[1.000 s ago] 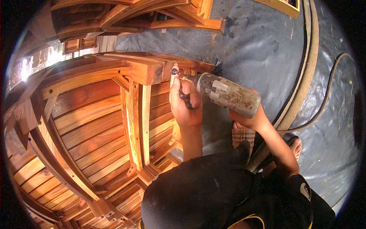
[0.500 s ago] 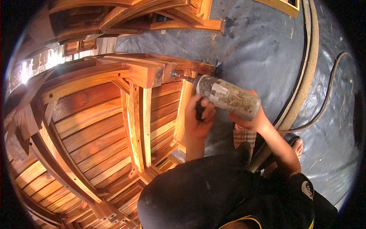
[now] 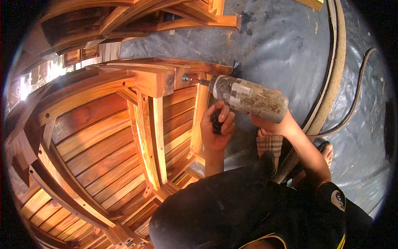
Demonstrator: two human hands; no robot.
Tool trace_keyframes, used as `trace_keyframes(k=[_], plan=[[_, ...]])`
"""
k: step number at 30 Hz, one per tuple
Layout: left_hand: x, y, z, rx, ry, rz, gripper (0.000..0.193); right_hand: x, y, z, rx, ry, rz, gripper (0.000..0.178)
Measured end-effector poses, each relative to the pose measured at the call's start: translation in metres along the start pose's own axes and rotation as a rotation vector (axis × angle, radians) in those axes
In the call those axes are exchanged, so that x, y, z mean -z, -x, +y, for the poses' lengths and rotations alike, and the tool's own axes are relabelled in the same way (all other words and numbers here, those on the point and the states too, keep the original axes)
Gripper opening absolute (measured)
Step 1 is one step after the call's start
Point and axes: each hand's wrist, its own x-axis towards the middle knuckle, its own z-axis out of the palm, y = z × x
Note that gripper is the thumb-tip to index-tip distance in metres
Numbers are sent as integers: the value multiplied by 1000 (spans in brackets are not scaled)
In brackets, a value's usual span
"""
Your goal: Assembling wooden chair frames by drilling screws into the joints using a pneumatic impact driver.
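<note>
My right hand [image 3: 269,123] grips a worn, dirt-spotted power driver [image 3: 253,97] by the handle, mostly hidden under its body. The driver's thin bit points left at a round metal bolt head [image 3: 185,77] on the end of a wooden beam [image 3: 155,81]. Below the front of the driver, my left hand [image 3: 217,128] is curled around a bunch of small dark pieces [image 3: 216,121], too unclear to name. The beam belongs to a large slatted wooden furniture frame [image 3: 103,145] lying to my left, with curved rails and dark holes.
Another wooden frame [image 3: 199,23] stands at the far left. Dark plastic sheeting [image 3: 282,50] covers the floor. A thick tan tube-like strip [image 3: 331,79] crosses the right side, with a thin hose or cable [image 3: 356,103] beside it. A bare foot [image 3: 326,154] shows near my right forearm.
The view has shifted slightly, and the furniture sits a little further left in it. The driver's rear has swung slightly away, its bit staying at the bolt head. My left hand's curled fingers show more clearly.
</note>
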Motion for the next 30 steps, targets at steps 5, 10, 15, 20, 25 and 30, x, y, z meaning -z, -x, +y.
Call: trace_keyframes(k=[5, 10, 15, 20, 25, 30], plan=[[24, 0, -1, 79, 137, -29, 25, -6, -1, 0, -25, -7, 16, 27], [22, 1, 1, 34, -13, -13, 21, -4, -3, -8, -24, -80, 42, 29], [10, 1, 1, -7, -79, 18, 22, -4, -1, -8, -67, -213, 51, 31], [7, 1, 2, -26, -69, -3, 24, -8, -2, -13, -182, -297, 86, 34], [9, 0, -1, 23, -20, -93, 28, -6, -5, -8, -74, -230, 51, 36], [4, 3, -4, -22, -120, 1, 27, -7, -2, -12, -160, -301, 96, 33]])
